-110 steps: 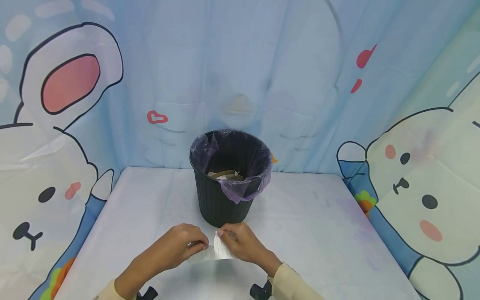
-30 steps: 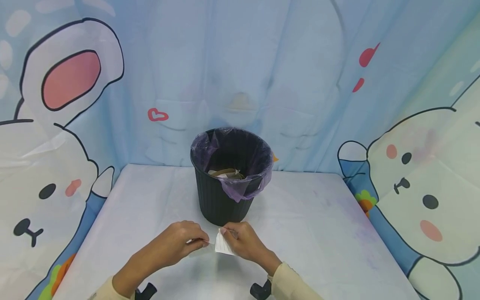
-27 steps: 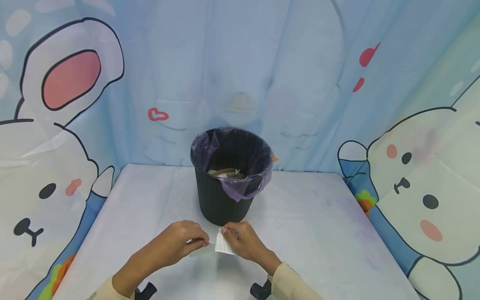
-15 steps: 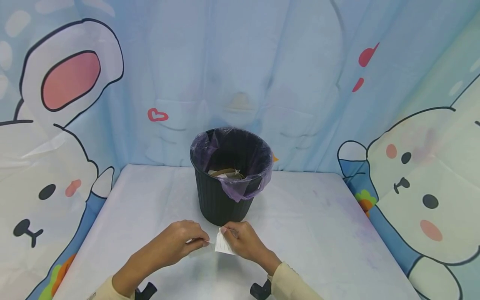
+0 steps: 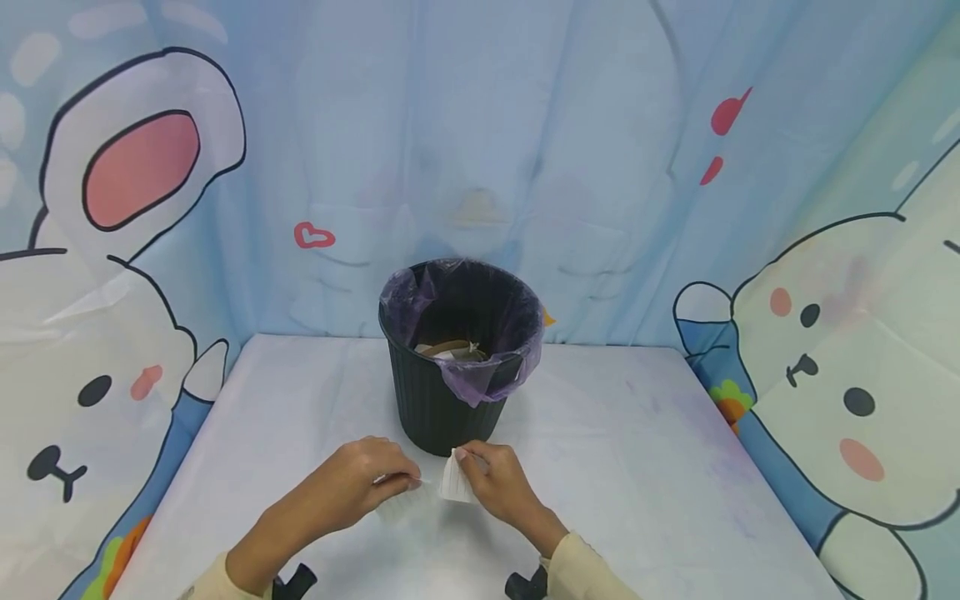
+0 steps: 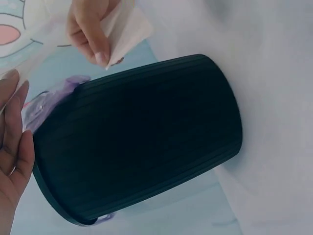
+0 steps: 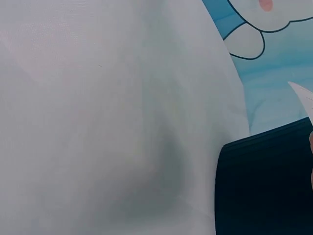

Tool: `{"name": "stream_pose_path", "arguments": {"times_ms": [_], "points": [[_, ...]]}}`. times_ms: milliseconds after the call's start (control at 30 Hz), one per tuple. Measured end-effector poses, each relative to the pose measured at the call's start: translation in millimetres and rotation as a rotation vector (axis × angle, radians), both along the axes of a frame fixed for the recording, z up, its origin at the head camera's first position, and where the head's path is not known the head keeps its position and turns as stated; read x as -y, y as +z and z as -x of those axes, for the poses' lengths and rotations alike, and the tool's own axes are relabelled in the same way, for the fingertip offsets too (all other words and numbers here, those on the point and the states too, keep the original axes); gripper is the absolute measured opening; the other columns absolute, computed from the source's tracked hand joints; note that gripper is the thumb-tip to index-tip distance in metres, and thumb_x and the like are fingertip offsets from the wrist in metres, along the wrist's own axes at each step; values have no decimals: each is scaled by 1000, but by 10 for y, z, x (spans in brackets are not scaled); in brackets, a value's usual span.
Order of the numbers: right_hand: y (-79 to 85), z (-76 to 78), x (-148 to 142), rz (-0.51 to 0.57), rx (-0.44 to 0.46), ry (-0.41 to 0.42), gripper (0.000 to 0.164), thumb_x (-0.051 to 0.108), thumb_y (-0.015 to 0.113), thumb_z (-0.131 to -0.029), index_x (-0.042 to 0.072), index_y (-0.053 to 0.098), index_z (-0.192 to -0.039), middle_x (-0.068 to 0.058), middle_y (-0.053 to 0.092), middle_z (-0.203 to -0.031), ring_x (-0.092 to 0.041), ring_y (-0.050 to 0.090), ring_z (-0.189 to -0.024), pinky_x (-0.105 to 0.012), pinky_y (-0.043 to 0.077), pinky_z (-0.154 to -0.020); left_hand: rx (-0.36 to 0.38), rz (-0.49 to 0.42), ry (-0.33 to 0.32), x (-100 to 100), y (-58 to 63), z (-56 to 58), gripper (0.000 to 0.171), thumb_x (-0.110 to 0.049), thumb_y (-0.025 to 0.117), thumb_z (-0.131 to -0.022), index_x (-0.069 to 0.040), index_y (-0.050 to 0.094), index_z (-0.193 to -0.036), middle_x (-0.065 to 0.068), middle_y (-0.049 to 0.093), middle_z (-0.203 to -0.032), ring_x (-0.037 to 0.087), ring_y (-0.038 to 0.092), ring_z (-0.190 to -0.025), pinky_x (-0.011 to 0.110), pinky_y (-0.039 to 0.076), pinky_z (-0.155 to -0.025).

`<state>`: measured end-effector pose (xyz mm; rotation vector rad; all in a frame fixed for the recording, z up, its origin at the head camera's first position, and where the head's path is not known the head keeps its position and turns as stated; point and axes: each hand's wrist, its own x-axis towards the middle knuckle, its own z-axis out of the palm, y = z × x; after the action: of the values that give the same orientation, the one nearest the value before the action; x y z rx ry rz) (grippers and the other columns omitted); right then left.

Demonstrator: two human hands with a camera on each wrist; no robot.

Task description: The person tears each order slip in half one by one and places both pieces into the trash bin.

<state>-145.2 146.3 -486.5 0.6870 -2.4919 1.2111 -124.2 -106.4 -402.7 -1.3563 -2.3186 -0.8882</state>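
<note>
My left hand (image 5: 367, 483) pinches a thin, see-through whitish sheet (image 5: 399, 505) between thumb and fingers. To its right, my right hand (image 5: 501, 485) pinches a small piece of white paper (image 5: 454, 482) with faint lines on it. A narrow gap shows between the hands in the head view. Both are held over the table just in front of a black trash bin (image 5: 438, 408). In the left wrist view the sheet (image 6: 41, 56) stretches up from the left fingers toward the right hand (image 6: 90, 29). Only a paper corner (image 7: 304, 95) and bits of fingertip show in the right wrist view.
A purple plastic liner (image 5: 480, 379) folds over the bin's rim, and brown and white scraps (image 5: 453, 350) lie inside. The bin stands on a white-covered table (image 5: 615, 467). A blue curtain (image 5: 480, 125) with cartoon figures hangs behind and at both sides.
My right hand has shifted a little to the right with the white paper, so the gap between the hands is wider. The left hand stays nearly in place. The head view has tilted slightly.
</note>
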Motion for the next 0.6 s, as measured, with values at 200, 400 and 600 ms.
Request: {"name": "stream_pose_path", "arguments": {"times_ms": [200, 400, 600], "points": [[189, -22, -100, 14, -125, 44, 15, 5, 62, -98, 3, 75, -92, -7, 77, -88, -13, 73, -80, -30, 60, -72, -138, -108, 2, -22, 148, 92, 15, -6, 83, -78, -11, 78, -92, -6, 75, -85, 6, 67, -75, 21, 55, -73], [640, -45, -176, 88, -265, 83, 13, -4, 63, -93, 2, 75, -91, -7, 77, -88, -15, 73, -81, -31, 60, -77, -215, -155, 95, -57, 426, 214, 15, -5, 80, -81, -7, 76, -96, -3, 72, -82, 8, 63, -72, 26, 54, -70], [1185, 78, -196, 126, -390, 92, 14, -7, 64, -90, 2, 74, -93, -8, 76, -87, -17, 70, -79, -29, 57, -78, -184, -219, 198, -101, 674, 330, 13, -6, 78, -85, -4, 76, -98, 2, 75, -87, 13, 66, -76, 30, 57, -67]]}}
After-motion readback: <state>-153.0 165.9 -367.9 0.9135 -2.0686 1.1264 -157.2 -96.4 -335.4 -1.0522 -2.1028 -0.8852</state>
